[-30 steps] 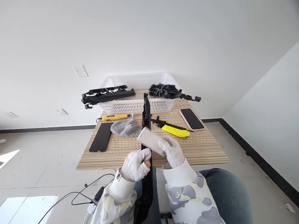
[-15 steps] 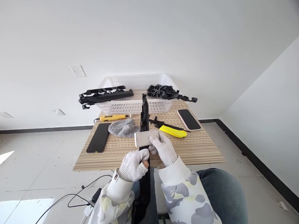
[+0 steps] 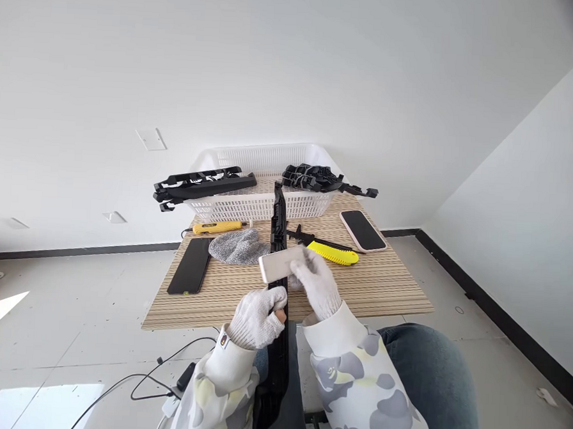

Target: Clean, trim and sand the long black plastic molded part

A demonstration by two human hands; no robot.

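A long black plastic trim part stands lengthwise before me, its near end over my lap and its far end by the basket. Wrapped round its middle is my left hand, in a white knit glove with a bare fingertip showing. My right hand, gloved too, pinches a flat off-white rectangular block between thumb and fingers. The block lies across the trim part just beyond my left hand; whether it touches the part I cannot tell. Some right fingers are hidden behind the block and the part.
On the striped table lie a yellow-handled saw, a yellow corded tool, a grey cloth, a black phone and a pink-edged phone. Behind them, a white basket holds black plastic parts.
The block in my right hand has tilted a little, its right end rising. My left hand keeps its place on the trim part. The whole view has shifted very slightly.
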